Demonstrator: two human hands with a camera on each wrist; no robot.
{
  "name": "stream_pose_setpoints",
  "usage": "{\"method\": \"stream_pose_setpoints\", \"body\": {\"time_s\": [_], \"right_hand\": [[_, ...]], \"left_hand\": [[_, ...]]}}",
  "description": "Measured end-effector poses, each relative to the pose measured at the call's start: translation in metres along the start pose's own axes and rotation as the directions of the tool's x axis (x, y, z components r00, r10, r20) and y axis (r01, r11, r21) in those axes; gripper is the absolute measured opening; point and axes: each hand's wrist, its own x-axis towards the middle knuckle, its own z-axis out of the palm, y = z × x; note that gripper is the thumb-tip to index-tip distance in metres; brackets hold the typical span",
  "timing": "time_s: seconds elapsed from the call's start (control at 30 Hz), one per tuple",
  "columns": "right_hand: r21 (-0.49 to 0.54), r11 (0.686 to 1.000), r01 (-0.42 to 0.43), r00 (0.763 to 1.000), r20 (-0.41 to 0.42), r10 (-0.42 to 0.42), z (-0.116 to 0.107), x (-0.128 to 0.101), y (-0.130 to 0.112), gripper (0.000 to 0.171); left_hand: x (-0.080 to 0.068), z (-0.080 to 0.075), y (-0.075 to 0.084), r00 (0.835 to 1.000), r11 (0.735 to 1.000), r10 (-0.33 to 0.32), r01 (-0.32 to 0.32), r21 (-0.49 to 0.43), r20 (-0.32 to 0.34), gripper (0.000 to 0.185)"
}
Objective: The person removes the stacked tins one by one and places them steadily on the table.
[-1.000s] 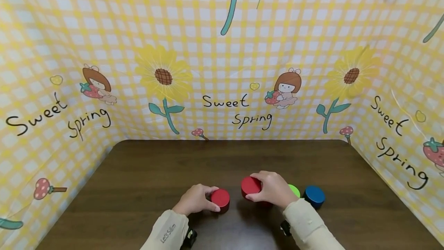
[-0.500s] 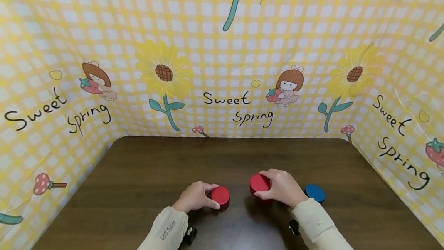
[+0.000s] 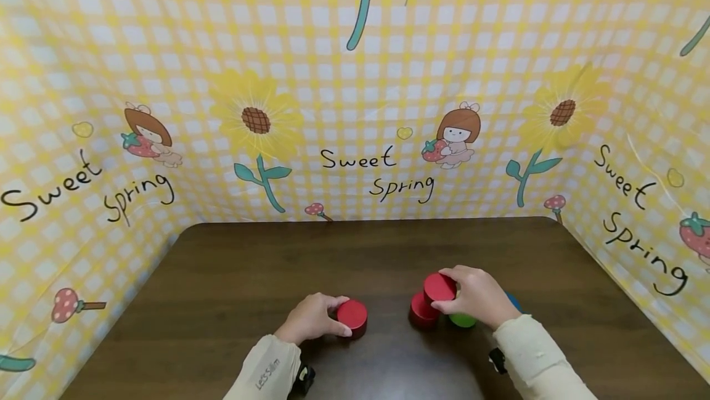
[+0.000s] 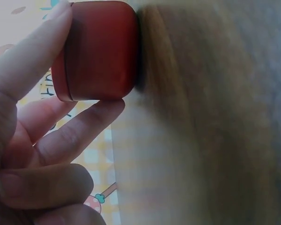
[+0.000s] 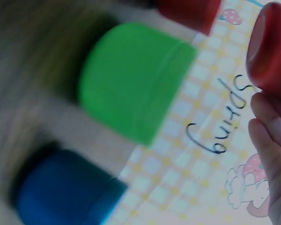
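Observation:
My left hand (image 3: 313, 320) pinches a small round red tin (image 3: 352, 318) between thumb and fingers; the tin stands on the table. In the left wrist view that tin (image 4: 100, 51) shows a lid seam. To the right, my right hand (image 3: 477, 294) grips a second red tin (image 3: 440, 288) and holds it up off the table. A third red tin (image 3: 423, 311) stands below it, partly covered by it in the head view. A green tin (image 5: 131, 84) stands beside that one, with a blue tin (image 5: 65, 190) further right; my right hand partly hides both in the head view.
The dark wooden table (image 3: 249, 264) has a checked yellow and white cloth (image 3: 355, 98) hanging along its back and sides. A black strap device (image 3: 304, 379) sits on the left wrist, another (image 3: 497, 360) on the right.
My right hand has moved to the right with its red tin, uncovering the red tin standing below and covering most of the blue one. My left hand stays on its tin.

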Motion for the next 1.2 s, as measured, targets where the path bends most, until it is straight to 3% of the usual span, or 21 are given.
{"method": "stream_pose_setpoints", "body": {"time_s": [0.17, 0.43, 0.7, 0.97, 1.2], "right_hand": [[-0.017, 1.000, 0.015, 0.999, -0.049, -0.016, 0.002, -0.006, 0.008, 0.050], [-0.019, 1.000, -0.012, 0.999, -0.037, 0.012, -0.005, -0.015, 0.016, 0.049], [-0.019, 0.999, 0.025, 0.999, -0.039, -0.026, -0.007, -0.014, 0.020, 0.047], [-0.076, 0.996, 0.042, 0.999, 0.009, -0.041, -0.017, -0.016, 0.027, 0.049], [-0.129, 0.989, 0.077, 0.997, -0.009, -0.079, -0.023, -0.016, 0.034, 0.049]], "left_hand": [[-0.002, 0.000, 0.002, 1.000, 1.000, 0.005, -0.004, 0.025, -0.016, 0.058], [-0.003, 0.004, 0.007, 1.000, 0.999, -0.020, 0.021, 0.027, -0.023, 0.060], [-0.006, 0.002, 0.005, 0.999, 0.999, -0.038, 0.039, 0.027, -0.036, 0.059], [-0.006, 0.000, 0.009, 0.999, 0.999, -0.041, 0.042, 0.029, -0.029, 0.059], [-0.007, 0.001, 0.007, 0.999, 0.999, -0.034, 0.034, 0.018, -0.036, 0.060]]}}
